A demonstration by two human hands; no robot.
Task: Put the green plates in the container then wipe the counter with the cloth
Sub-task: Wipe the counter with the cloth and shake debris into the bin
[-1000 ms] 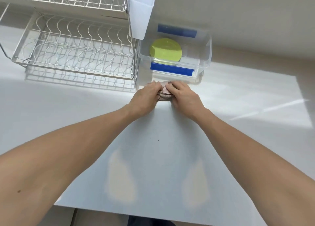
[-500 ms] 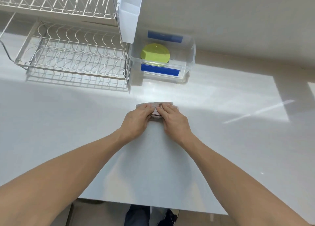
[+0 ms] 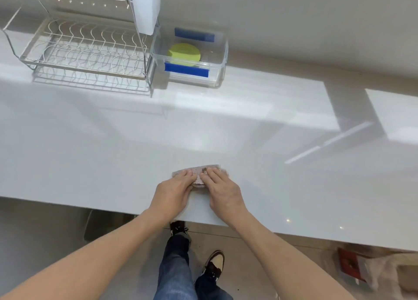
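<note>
A folded pinkish speckled cloth (image 3: pixel 199 179) lies flat on the white counter (image 3: pixel 95 146) close to its front edge. My left hand (image 3: pixel 173 193) and my right hand (image 3: pixel 222 190) press down on it side by side, fingers flat over the fabric, which shows between and beyond the fingertips. At the back stands a clear plastic container (image 3: pixel 220 57) with blue tape strips. Green plates (image 3: pixel 184 54) are stacked inside it.
A wire dish rack (image 3: pixel 83 53) stands at the back left against the wall, with a white plastic holder (image 3: pixel 146 5) hung on its right end. Below the counter edge are my legs and shoes, and a red item (image 3: pixel 349 265) on the floor at the right.
Both hands have dragged the cloth from just in front of the container back toward the counter's front edge. The view has tilted down, and the floor and shoes now show.
</note>
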